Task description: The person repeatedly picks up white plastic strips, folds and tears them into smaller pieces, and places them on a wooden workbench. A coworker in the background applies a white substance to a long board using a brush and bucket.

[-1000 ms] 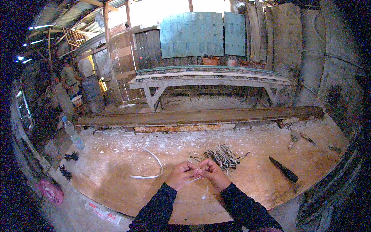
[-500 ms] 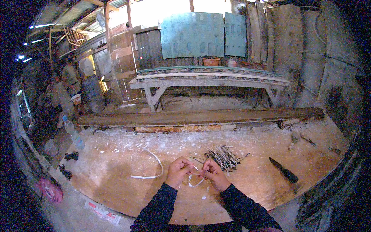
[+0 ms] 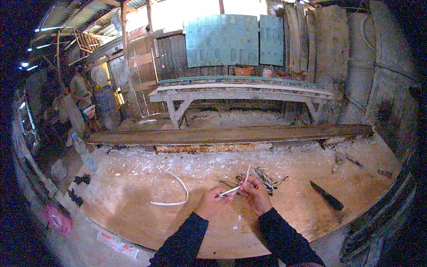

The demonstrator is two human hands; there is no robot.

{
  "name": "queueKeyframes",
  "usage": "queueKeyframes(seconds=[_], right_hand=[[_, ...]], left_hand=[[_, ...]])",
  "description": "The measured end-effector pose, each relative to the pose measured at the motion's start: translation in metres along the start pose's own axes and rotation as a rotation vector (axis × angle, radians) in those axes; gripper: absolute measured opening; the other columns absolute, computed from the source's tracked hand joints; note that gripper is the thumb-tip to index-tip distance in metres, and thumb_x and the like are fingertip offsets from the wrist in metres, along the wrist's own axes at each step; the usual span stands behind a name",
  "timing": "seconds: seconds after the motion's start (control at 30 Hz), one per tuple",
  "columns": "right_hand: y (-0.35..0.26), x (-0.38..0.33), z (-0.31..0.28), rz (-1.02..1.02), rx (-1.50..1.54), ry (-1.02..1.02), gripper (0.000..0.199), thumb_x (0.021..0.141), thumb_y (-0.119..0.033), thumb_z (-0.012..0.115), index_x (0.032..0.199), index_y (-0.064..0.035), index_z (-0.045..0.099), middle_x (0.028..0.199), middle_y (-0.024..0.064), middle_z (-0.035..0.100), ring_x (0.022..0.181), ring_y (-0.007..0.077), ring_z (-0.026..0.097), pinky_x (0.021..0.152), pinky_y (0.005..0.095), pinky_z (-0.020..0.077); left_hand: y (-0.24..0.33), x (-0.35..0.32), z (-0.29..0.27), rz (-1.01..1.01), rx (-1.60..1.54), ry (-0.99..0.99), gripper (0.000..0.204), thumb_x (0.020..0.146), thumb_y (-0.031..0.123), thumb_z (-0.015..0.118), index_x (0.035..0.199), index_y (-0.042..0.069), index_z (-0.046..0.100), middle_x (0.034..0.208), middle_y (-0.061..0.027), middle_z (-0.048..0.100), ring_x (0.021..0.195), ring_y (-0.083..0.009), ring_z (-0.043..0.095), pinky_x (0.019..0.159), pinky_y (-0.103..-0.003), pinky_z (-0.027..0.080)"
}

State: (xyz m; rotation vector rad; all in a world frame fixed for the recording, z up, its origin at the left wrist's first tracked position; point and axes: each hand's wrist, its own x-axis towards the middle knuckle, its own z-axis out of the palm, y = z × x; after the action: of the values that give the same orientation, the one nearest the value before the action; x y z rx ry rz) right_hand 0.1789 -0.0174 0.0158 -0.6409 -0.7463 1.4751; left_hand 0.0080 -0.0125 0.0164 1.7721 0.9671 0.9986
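Bottle (image 3: 83, 153) sits at the left edge of the table (image 3: 129, 222); a loose strip (image 3: 185, 191) lies untouched left of centre. Left hand (image 3: 211, 203) pinches a second strip (image 3: 231, 192), apparently midway through handling; right hand (image 3: 258, 196), closed, also grips it. Beyond lies a pile of strips (image 3: 267, 178), seemingly gathered already; a knife (image 3: 326, 195) rests at right.

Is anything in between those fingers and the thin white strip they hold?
Nothing visible: the left hand and right hand both hold the thin white strip. The pile of black-and-white strands lies beyond the right hand, not between.
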Motion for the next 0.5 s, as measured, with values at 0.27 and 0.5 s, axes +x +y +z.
queueKeyframes(seconds=[0.27, 0.5], right_hand=[[-0.003, -0.006, 0.008, -0.015, -0.144, 0.065, 0.014, 0.081, -0.01, 0.055, 0.095, -0.0052, 0.054, 0.077, -0.0005, 0.052, 0.07, 0.0095, 0.05, 0.064, 0.0241, 0.0435], [-0.015, -0.005, 0.003, -0.039, 0.063, -0.124, 0.008, 0.081, -0.013, 0.055, 0.086, -0.007, 0.053, 0.078, 0.0019, 0.056, 0.077, 0.014, 0.055, 0.073, 0.028, 0.0433]], left_hand=[[-0.009, 0.004, -0.006, -0.094, -0.391, 0.095, 0.017, 0.078, 0.014, 0.059, 0.092, 0.003, 0.059, 0.081, -0.0001, 0.059, 0.072, -0.0081, 0.053, 0.064, -0.021, 0.043], [-0.03, 0.01, -0.014, -0.286, -0.433, 0.21, 0.023, 0.078, 0.015, 0.058, 0.098, 0.003, 0.057, 0.08, -0.0021, 0.059, 0.069, -0.0095, 0.055, 0.058, -0.022, 0.045]])
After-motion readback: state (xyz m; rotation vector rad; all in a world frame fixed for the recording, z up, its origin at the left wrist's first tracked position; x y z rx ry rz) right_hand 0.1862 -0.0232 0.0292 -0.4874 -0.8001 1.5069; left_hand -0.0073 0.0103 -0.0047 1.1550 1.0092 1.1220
